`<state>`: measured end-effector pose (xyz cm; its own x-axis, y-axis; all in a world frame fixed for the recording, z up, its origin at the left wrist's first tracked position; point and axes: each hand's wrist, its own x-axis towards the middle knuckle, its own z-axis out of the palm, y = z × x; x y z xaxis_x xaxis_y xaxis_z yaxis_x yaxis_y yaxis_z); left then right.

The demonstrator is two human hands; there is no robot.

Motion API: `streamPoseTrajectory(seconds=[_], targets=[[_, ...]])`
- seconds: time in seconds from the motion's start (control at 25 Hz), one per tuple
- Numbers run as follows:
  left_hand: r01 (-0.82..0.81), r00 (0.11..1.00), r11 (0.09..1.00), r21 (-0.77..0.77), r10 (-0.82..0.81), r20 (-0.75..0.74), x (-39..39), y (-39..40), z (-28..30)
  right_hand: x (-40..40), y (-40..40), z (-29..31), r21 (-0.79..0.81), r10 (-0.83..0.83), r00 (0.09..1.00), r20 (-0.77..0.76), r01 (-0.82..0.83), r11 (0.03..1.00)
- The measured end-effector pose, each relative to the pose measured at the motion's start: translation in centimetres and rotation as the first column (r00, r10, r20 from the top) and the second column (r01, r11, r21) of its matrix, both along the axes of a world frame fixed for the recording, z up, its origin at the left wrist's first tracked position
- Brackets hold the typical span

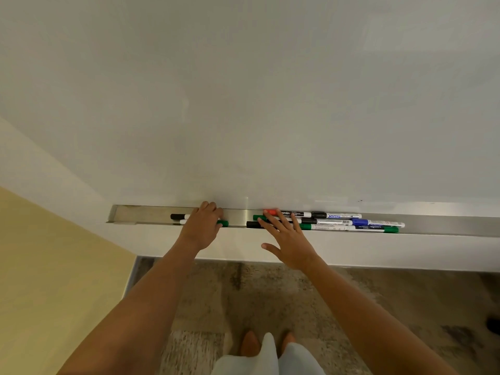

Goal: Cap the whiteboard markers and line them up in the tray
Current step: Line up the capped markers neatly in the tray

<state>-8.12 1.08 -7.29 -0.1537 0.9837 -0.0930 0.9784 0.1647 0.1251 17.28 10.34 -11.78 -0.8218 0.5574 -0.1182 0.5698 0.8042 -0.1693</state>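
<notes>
A white whiteboard [270, 90] fills most of the view above both hands. Along its lower edge, under the fingers, runs a long metal tray [135, 215], and past the wrists lies a speckled floor [270, 293].

The left hand [201, 228] lies palm-down in the tray, fingers curled over two markers. A black-capped marker [178, 216] sticks out to the left of its knuckles, and a green cap [223, 223] shows just right of its thumb — whether the hand truly grips either one I cannot tell.

The right hand [289, 240] is flat with its fingers spread, the fingertips [261, 220] resting on the near ends of a cluster of markers — nothing is pinched. To the right of those fingers lie a red-capped marker [270, 212], a blue marker [378, 222] and a green marker [349, 228], side by side lengthwise in the tray, all capped as far as they show.
</notes>
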Motion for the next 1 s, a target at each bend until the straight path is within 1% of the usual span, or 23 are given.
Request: streamPoseTrajectory(seconds=[0.12, 0.2, 0.36, 0.44, 0.52, 0.6, 0.68, 0.8, 0.84, 0.88, 0.92, 1.0], targets=[[0.054, 0.998, 0.996, -0.072, -0.056, -0.020, 0.2, 0.5, -0.2, 0.0, 0.0, -0.1, -0.004, 0.001, 1.000, -0.006, -0.001, 1.000], [0.063, 0.998, 0.994, -0.094, -0.064, -0.008, 0.3, 0.5, -0.3, 0.0, 0.0, -0.2, -0.002, 0.000, 1.000, 0.003, 0.000, 1.000], [0.095, 0.993, 0.993, -0.066, -0.089, 0.083, 0.7, 0.7, -0.1, 0.0, 0.0, -0.2, -0.007, -0.008, 1.000, -0.001, 0.008, 1.000], [0.088, 0.981, 0.996, -0.022, -0.083, 0.178, 1.1, 0.9, 0.0, 0.0, 0.0, -0.2, -0.011, -0.008, 1.000, -0.002, 0.008, 1.000], [-0.001, 0.948, 0.996, 0.087, -0.027, 0.317, 1.6, 1.1, 0.4, 0.0, -0.1, -0.1, -0.012, -0.009, 1.000, -0.003, 0.009, 1.000], [-0.197, 0.869, 0.958, 0.208, 0.072, 0.490, 1.9, 1.3, 1.2, -0.1, -0.1, 0.1, -0.013, -0.014, 1.000, -0.004, 0.014, 1.000], [-0.415, 0.745, 0.868, 0.273, 0.153, 0.649, 1.7, 1.4, 2.0, -0.1, -0.1, 0.1, -0.018, -0.021, 1.000, -0.003, 0.021, 1.000], [-0.636, 0.598, 0.711, 0.301, 0.206, 0.775, 0.8, 0.8, 2.7, -0.1, -0.3, 0.1, -0.009, -0.023, 1.000, -0.005, 0.023, 1.000], [-0.711, 0.542, 0.635, 0.302, 0.222, 0.810, 0.5, 0.4, 2.7, -0.1, -0.3, 0.1, -0.008, -0.022, 1.000, -0.010, 0.022, 1.000], [-0.792, 0.467, 0.537, 0.290, 0.228, 0.854, 0.1, 0.0, 2.7, -0.1, -0.3, 0.2, -0.010, -0.022, 1.000, -0.019, 0.022, 1.000], [-0.869, 0.371, 0.424, 0.255, 0.217, 0.903, -0.3, -0.4, 2.7, -0.1, -0.3, 0.2, -0.013, -0.023, 0.999, -0.026, 0.023, 1.000], [-0.968, 0.166, 0.218, 0.125, 0.184, 0.969, -1.2, -1.1, 2.5, -0.1, -0.4, 0.2, -0.008, -0.028, 0.999, -0.034, 0.027, 1.000]])
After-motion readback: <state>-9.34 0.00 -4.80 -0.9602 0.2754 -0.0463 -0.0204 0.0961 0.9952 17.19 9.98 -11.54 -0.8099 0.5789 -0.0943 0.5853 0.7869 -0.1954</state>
